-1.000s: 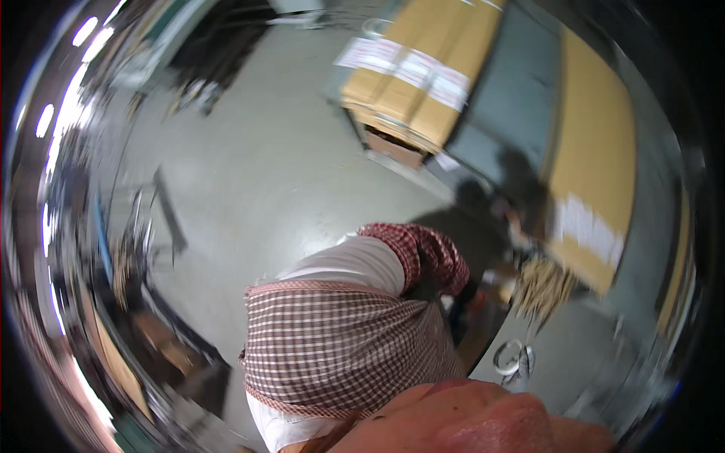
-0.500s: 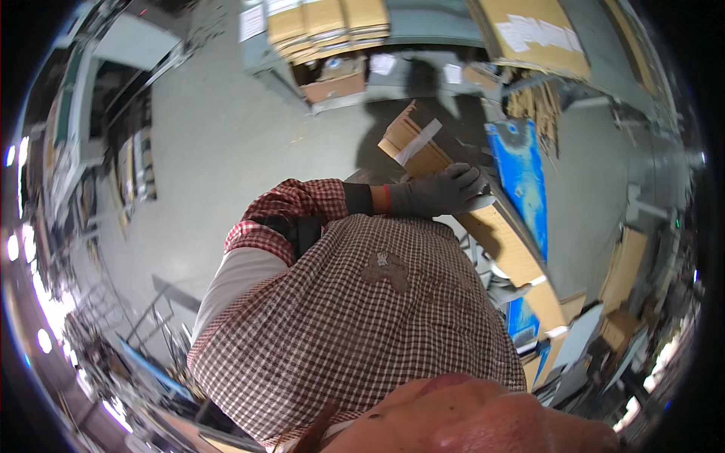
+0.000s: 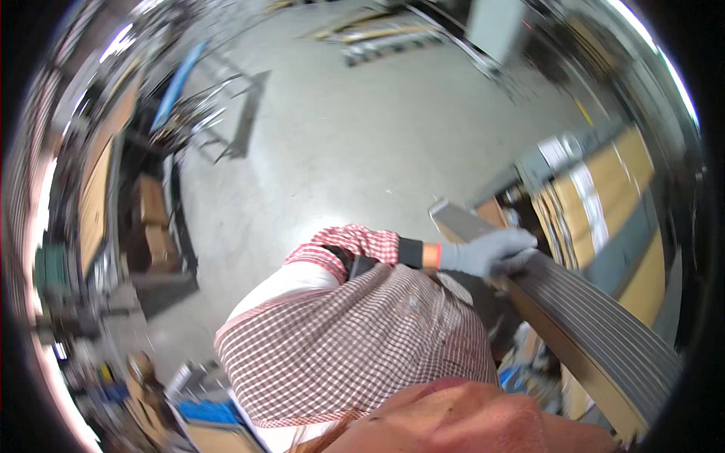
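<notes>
My left hand (image 3: 483, 254), in a grey knitted glove with a red cuff edge, reaches across my front to the right. Its fingers are closed over the edge of a long bundle of grey ribbed strips (image 3: 596, 313). Brown cardboard (image 3: 578, 355) lines the bundle's near side. The bundle slants from the middle of the view to the lower right, held off the floor beside my checked apron (image 3: 355, 340). I cannot make out my right hand; the bundle and my body block the area below.
At right stands a grey bench with taped cardboard packs (image 3: 596, 200), close to the bundle. A shelf rack with cardboard boxes (image 3: 158, 249) is at left. Metal stands (image 3: 215, 124) and long strips (image 3: 393, 38) lie farther off on the grey floor (image 3: 325, 136).
My view and body have swung round to the left. The bundle has come along in my left hand, its grey ribbed face now showing. The bench with packs now appears at right.
</notes>
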A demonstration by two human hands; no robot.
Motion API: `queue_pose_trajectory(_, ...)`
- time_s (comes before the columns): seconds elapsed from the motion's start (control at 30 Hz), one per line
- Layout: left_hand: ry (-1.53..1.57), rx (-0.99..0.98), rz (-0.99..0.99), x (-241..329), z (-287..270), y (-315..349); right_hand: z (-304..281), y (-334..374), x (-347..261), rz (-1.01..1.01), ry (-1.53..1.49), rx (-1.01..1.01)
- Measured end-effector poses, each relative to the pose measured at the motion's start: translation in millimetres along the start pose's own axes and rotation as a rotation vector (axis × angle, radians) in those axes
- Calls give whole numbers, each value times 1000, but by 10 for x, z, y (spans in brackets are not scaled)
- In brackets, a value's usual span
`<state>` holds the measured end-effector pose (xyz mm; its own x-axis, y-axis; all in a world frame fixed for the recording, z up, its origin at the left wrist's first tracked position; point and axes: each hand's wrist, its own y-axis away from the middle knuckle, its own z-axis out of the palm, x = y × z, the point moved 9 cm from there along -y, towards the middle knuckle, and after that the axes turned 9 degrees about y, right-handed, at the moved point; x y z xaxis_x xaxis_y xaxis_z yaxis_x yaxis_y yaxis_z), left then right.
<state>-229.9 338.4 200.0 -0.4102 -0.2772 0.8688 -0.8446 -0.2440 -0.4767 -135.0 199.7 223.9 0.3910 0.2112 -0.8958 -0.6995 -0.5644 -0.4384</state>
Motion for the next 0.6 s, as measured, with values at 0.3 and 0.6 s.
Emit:
queue_pose_trajectory(0.3,142,485,-470,-653,-462,810,1429,219,781,239,-167,-921)
queue_pose_trajectory(0.6,357,836,-578,-892,-166,1369,1383,337,1377,425,-203,-963)
